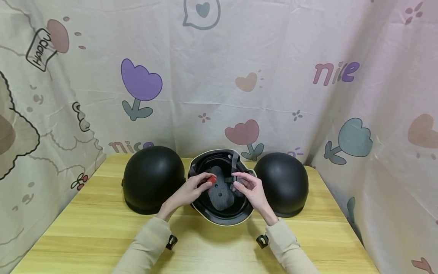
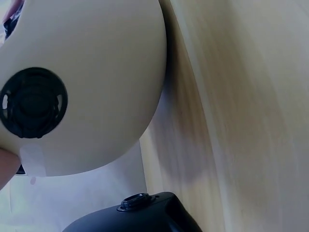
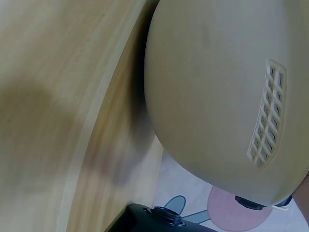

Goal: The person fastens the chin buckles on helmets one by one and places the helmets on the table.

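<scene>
A cream helmet point(image 1: 224, 220) lies upside down on the table, its black lining and grey mesh pad point(image 1: 219, 196) facing up. Over its opening, my left hand point(image 1: 191, 190) pinches a small red buckle piece point(image 1: 212, 179) between thumb and fingers. My right hand point(image 1: 252, 189) pinches a black strap buckle point(image 1: 234, 179), and a grey strap point(image 1: 234, 161) runs up from there to the far rim. The two pieces are apart. The left wrist view shows the cream shell point(image 2: 106, 87) with a round black knob point(image 2: 34, 102); the right wrist view shows a slatted vent point(image 3: 268, 116) on it.
One black helmet point(image 1: 154, 179) stands dome up on the left, another black helmet point(image 1: 282, 184) on the right, both close to the cream one. Beneath them is a wood-grain table point(image 1: 212, 255). A printed cloth point(image 1: 205, 68) hangs behind and at both sides.
</scene>
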`<state>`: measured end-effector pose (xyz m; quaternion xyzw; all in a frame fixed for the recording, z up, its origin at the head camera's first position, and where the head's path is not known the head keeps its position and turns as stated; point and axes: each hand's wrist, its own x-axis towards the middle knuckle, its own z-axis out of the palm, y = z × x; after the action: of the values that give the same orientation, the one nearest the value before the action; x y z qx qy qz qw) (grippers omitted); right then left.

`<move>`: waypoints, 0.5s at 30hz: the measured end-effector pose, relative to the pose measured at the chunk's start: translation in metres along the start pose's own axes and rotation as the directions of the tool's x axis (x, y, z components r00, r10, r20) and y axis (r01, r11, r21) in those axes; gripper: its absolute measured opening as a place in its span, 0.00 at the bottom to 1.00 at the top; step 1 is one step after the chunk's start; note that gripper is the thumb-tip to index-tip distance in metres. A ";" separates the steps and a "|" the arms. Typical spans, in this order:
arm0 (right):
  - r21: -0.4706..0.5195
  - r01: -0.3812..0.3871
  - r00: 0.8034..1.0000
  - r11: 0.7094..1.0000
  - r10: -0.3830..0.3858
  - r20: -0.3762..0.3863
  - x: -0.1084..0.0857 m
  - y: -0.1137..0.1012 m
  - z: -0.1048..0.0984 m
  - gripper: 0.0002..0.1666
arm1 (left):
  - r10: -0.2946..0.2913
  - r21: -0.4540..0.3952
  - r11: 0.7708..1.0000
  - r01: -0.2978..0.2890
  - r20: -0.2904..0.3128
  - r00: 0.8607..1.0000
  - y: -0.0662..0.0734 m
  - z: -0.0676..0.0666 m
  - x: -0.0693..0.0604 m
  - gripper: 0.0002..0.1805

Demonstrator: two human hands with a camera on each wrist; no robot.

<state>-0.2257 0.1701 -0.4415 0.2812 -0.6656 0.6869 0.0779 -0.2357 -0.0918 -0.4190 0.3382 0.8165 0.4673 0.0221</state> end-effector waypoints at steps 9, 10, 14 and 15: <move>-0.023 -0.002 1.000 1.000 0.002 0.012 0.001 -0.003 0.002 0.18 | 0.035 0.002 0.999 -0.035 0.007 0.999 -0.001 -0.001 -0.001 0.13; -0.019 -0.001 1.000 1.000 0.002 0.016 0.001 -0.004 0.002 0.18 | 0.038 0.007 0.999 -0.038 0.003 0.999 -0.001 -0.001 -0.001 0.13; -0.009 0.004 1.000 1.000 -0.004 0.030 0.001 -0.004 0.003 0.19 | 0.031 0.007 1.000 -0.030 -0.018 0.999 -0.003 -0.002 -0.001 0.11; -0.011 0.005 0.999 1.000 -0.005 0.034 0.002 -0.004 0.003 0.19 | 0.023 0.000 1.000 -0.023 -0.023 0.999 -0.003 -0.002 -0.001 0.11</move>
<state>-0.2244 0.1675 -0.4375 0.2940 -0.6698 0.6783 0.0697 -0.2372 -0.0946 -0.4209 0.3422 0.8127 0.4716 0.0075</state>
